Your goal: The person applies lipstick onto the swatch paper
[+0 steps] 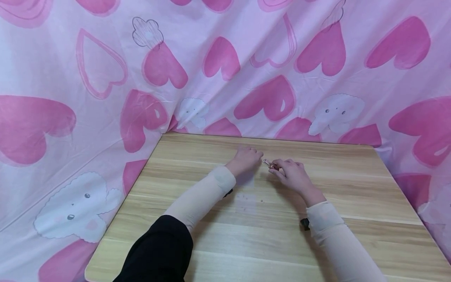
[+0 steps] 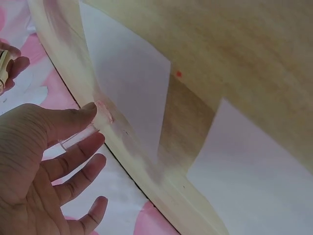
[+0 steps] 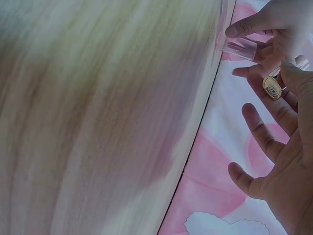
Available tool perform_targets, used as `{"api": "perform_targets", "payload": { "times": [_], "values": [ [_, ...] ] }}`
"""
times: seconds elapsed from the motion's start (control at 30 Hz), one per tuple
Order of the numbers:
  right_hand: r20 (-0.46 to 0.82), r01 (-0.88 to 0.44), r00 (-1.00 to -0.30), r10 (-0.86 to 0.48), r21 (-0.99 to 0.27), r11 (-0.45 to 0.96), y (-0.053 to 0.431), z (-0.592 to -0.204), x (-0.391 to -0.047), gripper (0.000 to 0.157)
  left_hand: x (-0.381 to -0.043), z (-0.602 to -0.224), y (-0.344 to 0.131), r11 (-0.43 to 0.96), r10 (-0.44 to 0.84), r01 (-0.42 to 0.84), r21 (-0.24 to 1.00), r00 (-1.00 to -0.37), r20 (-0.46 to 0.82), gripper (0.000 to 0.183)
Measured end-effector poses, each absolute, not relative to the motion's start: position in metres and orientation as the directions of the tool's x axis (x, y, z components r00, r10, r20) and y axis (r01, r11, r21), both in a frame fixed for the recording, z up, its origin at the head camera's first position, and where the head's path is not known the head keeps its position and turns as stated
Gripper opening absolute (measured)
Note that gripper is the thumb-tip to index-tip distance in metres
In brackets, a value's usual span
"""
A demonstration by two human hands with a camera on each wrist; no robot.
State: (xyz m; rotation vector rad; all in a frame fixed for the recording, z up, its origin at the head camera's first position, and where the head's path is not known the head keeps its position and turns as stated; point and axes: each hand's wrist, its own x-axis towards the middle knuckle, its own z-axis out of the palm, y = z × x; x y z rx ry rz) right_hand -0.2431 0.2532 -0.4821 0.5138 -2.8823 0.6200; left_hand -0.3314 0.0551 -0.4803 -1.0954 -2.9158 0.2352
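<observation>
My left hand (image 1: 246, 159) pinches a small clear tube-like piece (image 2: 80, 137) between thumb and forefinger, the other fingers spread apart. Its pinkish end (image 2: 104, 113) points out past the thumb tip. The same clear piece (image 3: 240, 48) shows in the right wrist view. Close by on the right, my right hand (image 1: 291, 174) grips a small shiny gold-coloured piece (image 1: 270, 164) between thumb and forefinger. In the right wrist view its flat oval gold end (image 3: 272, 88) faces the camera, while the fingers hide much of the rest. A short gap separates the two pieces.
Two thin white sheets (image 1: 245, 202) lie on the wooden table (image 1: 218, 250), partly beneath the left forearm. Beside them is a tiny red spot (image 2: 179, 74). A pink heart-patterned cloth (image 1: 222, 58) hangs along the table's back and left edges.
</observation>
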Motion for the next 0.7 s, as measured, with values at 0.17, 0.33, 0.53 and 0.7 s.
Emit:
{"api": "perform_targets", "payload": {
  "times": [0.17, 0.33, 0.53, 0.7],
  "values": [
    [0.221, -0.366, -0.928, -0.301, -0.382, 0.848, 0.252, -0.485, -0.243, 0.027, -0.331, -0.479, 0.047, 0.771, 0.631, 0.629, -0.103, -0.775, -0.011, 0.039],
    [0.245, -0.375, -0.923, -0.297, -0.397, 0.838, 0.25, -0.489, -0.244, 0.026, -0.329, -0.474, 0.033, 0.806, 0.592, 0.59, -0.047, -0.805, 0.043, 0.054],
    [0.322, -0.371, -0.915, -0.245, -0.426, 0.825, 0.248, -0.488, -0.244, 0.028, -0.321, -0.456, 0.023, 0.811, 0.576, 0.584, 0.022, -0.805, 0.143, 0.06],
    [0.392, -0.374, -0.899, -0.196, -0.452, 0.81, 0.243, -0.484, -0.244, 0.033, -0.313, -0.442, 0.02, 0.809, 0.544, 0.574, 0.124, -0.812, 0.21, 0.057]
  ]
}}
